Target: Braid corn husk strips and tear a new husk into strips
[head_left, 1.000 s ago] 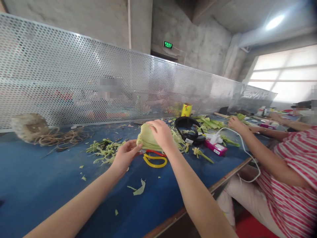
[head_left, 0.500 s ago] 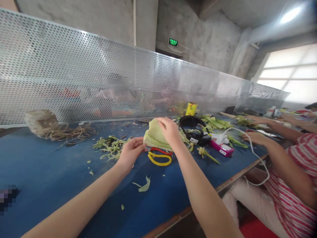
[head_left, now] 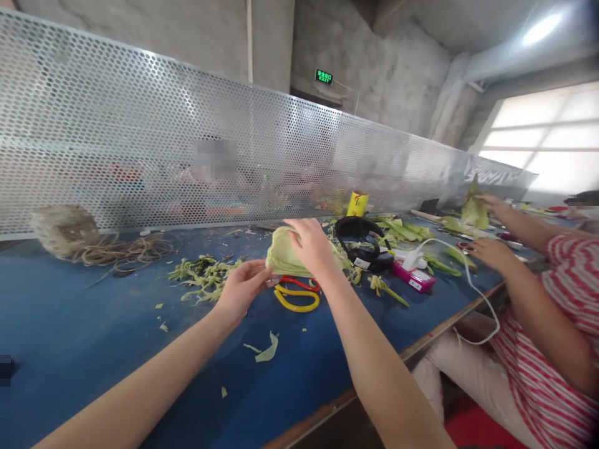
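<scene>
A pale green leaf (head_left: 281, 252), broad and folded with layered edges, is held between both hands just above the table. My left hand (head_left: 242, 285) pinches its lower left corner. My right hand (head_left: 309, 244) grips it from above on the right, thumb on the near face and the other fingers partly hidden behind. Right under the leaf lie scissors with red and yellow handles (head_left: 297, 307), their blades hidden. Shredded green scraps (head_left: 201, 274) are heaped beyond my left hand, and a small cut piece of leaf (head_left: 267, 349) rests in front.
Black headphones (head_left: 360, 240), a pink power strip (head_left: 414, 277) with a white cable, and a yellow roll (head_left: 357, 204) stand to the right. Twine (head_left: 126, 249) lies back left before a perforated metal screen (head_left: 140, 137). A co-worker's arms (head_left: 528, 280) work at far right.
The leaf has tipped lower and flatter, and my right hand's fingers now stretch further over its top. The co-worker at right has raised a green leaf. My view has shifted slightly.
</scene>
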`<act>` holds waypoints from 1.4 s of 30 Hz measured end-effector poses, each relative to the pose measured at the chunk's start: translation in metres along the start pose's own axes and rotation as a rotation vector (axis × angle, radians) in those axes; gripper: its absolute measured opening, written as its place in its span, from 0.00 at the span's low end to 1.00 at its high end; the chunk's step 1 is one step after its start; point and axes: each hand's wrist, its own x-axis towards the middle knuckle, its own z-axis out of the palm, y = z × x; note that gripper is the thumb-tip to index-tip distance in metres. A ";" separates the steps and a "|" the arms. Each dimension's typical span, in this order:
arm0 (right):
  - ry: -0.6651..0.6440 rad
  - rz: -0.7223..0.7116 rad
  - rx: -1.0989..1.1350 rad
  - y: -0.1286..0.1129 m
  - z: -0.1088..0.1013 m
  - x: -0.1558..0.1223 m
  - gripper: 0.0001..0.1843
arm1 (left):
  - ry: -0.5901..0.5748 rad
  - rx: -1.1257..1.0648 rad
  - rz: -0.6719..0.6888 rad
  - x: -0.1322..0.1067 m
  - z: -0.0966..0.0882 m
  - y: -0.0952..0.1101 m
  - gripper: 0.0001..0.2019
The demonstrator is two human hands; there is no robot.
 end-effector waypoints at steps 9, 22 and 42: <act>-0.031 0.046 -0.071 0.002 0.003 0.000 0.16 | 0.050 -0.042 -0.030 0.001 0.000 0.000 0.06; -0.073 0.075 -0.190 0.002 -0.001 0.000 0.10 | 0.094 -0.062 -0.020 0.004 0.000 0.002 0.06; -0.036 0.148 -0.358 0.027 0.018 -0.006 0.16 | 0.143 -0.022 -0.022 0.030 0.031 0.000 0.07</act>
